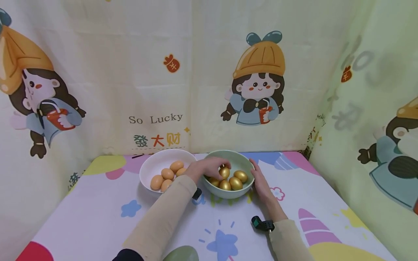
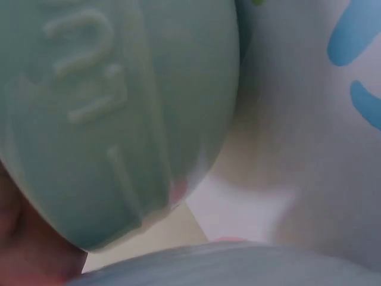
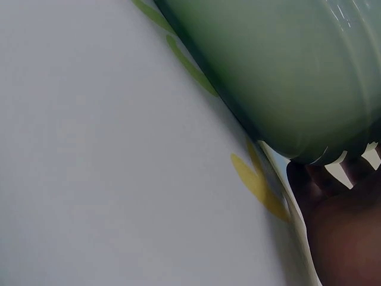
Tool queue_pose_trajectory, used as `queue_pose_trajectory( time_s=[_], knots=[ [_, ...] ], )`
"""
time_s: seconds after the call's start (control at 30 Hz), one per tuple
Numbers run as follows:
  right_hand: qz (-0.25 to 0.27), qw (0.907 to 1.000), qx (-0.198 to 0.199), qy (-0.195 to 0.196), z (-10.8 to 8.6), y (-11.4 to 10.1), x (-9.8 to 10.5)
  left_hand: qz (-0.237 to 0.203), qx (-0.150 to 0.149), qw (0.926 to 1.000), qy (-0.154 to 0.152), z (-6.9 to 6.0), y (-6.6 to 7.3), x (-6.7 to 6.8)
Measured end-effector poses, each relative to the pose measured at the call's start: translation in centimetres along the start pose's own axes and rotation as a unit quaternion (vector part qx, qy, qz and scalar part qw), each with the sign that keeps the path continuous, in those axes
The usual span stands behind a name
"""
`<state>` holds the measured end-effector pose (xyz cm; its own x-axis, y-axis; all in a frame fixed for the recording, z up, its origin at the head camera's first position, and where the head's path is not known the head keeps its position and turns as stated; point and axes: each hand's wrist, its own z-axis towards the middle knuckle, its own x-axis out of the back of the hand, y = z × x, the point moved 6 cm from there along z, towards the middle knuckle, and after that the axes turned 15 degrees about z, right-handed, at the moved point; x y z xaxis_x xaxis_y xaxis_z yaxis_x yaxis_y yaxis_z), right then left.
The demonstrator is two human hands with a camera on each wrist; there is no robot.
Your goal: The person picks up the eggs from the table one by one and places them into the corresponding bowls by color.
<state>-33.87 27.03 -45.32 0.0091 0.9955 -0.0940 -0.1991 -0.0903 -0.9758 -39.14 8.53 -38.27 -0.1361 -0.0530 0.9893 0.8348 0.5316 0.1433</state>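
A pale green bowl [image 1: 228, 194] with several golden eggs [image 1: 236, 183] stands at the middle of the table. My left hand [image 1: 212, 167] reaches over its left rim and pinches one golden egg [image 1: 224, 172] between thumb and fingers, above the others. Against the bowl's right outer side rests my right hand [image 1: 263, 184], its fingers fairly straight. The right wrist view shows those fingers [image 3: 318, 185] touching the bowl's wall [image 3: 280, 77]. In the left wrist view the bowl's outside [image 2: 137, 119] fills much of the picture and the held egg is hidden.
Left of the green bowl, close beside it, stands a white bowl [image 1: 147, 168] with several brown eggs [image 1: 167, 174], partly covered by my left forearm. A patterned cloth [image 1: 98, 214] covers the table. Printed curtains [image 1: 205, 72] hang behind and to the right.
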Motion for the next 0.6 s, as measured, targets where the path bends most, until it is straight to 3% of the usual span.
queue_pose_trajectory(
  time_s=[0.4, 0.6],
  knots=[
    [-0.010, 0.9999, 0.003, 0.001, -0.2, 0.0, -0.2, -0.031, 0.024, 0.9983, -0.042, 1.0, -0.5, -1.5],
    [-0.016, 0.9997, 0.017, -0.007, -0.2, -0.3, -0.2, -0.049, 0.028, 0.9974, -0.045, 1.1, -0.4, -1.6]
  ],
)
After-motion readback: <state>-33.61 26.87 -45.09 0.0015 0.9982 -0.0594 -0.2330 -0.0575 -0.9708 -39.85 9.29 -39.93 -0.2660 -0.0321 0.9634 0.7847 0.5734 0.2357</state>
